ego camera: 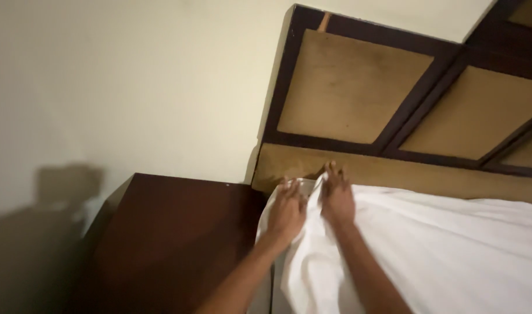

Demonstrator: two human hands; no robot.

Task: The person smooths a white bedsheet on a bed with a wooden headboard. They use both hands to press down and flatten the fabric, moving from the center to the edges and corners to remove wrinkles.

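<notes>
Both hands, left hand (286, 210) and right hand (336, 197), clutch the white sheet (429, 250) corner, fingertips blurred against the headboard (359, 87).

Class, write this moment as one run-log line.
left hand: on sheet corner | right hand: pressing sheet by headboard | nightstand: left of bed

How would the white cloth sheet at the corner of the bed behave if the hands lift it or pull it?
The white cloth sheet is probably floppy: it bunches into soft folds where the left hand and right hand press it. It likely drapes rather than holds a shape, since it hangs over the bed's corner beside the dark wooden nightstand. It seems light.
</notes>
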